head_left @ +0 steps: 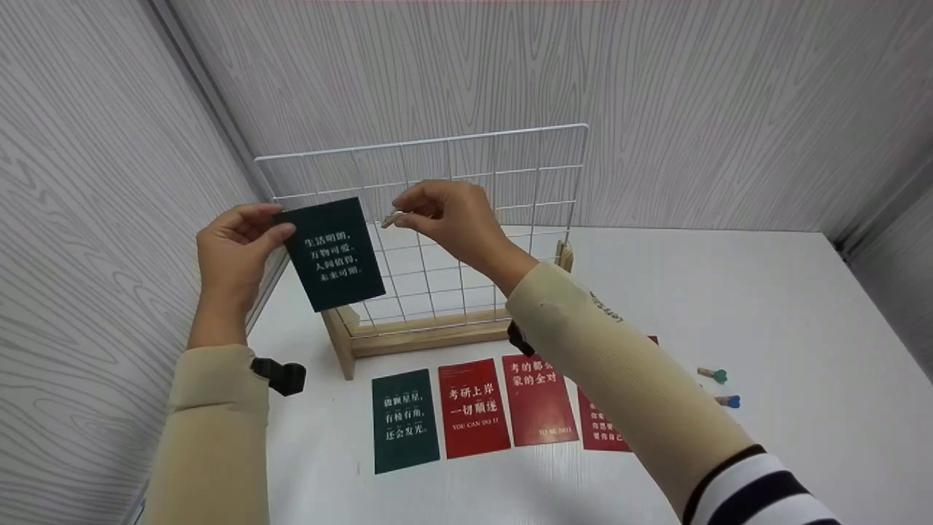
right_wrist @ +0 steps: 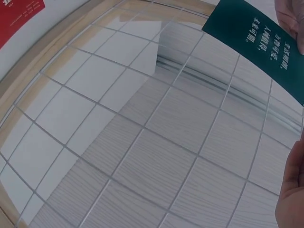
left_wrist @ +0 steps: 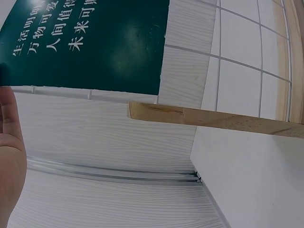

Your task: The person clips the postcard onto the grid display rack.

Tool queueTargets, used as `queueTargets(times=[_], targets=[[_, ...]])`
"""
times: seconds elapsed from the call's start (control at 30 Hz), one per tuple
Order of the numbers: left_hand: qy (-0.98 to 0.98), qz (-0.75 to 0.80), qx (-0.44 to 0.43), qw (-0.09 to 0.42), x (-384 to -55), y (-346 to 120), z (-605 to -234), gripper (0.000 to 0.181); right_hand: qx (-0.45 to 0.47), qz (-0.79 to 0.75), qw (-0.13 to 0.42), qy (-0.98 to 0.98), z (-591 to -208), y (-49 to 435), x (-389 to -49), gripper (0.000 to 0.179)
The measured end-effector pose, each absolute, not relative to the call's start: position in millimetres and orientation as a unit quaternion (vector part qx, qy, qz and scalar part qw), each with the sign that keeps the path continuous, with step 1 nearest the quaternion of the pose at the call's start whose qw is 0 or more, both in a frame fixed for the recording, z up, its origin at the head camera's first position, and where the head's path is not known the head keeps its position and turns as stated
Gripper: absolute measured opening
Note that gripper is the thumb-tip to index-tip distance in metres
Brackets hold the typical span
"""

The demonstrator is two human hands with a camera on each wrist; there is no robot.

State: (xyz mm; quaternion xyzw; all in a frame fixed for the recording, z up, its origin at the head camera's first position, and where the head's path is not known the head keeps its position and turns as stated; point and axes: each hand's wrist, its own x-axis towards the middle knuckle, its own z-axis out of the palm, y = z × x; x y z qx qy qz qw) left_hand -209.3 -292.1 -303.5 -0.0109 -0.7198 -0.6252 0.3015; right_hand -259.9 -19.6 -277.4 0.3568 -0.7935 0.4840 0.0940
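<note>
My left hand (head_left: 237,251) pinches a dark green card (head_left: 332,251) by its upper left edge, with the thumb in front. White printed characters face me. The card is held tilted in front of the left part of a white wire grid rack (head_left: 430,270). Just right of the card, my right hand (head_left: 452,215) pinches a small wooden clip (head_left: 392,219) between thumb and fingertips, in front of the grid. In the left wrist view the green card (left_wrist: 104,47) overlaps the grid. The right wrist view shows the card (right_wrist: 256,42) but hides the clip.
The grid stands in a wooden base (head_left: 430,335) on a white table (head_left: 729,292). Before it lie another green card (head_left: 406,421) and red cards (head_left: 474,408), one partly behind my right sleeve. A green clip (head_left: 714,374) and a blue clip (head_left: 729,401) lie at right. Grey wood-grain walls (head_left: 692,109) enclose the table.
</note>
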Motion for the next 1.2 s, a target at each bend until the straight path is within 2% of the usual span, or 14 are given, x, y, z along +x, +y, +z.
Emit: queueTargets(times=[0.53, 1.2], targets=[[-0.705, -0.638, -0.008, 0.31, -202, -285, -288, 0.02, 0.33, 0.489, 0.08, -0.803, -259, -51, -257, 0.017], [-0.723, -0.588, 0.025, 0.362, -205, -288, -289, 0.023, 0.286, 0.444, 0.146, -0.836, -248, -79, -251, 0.018]])
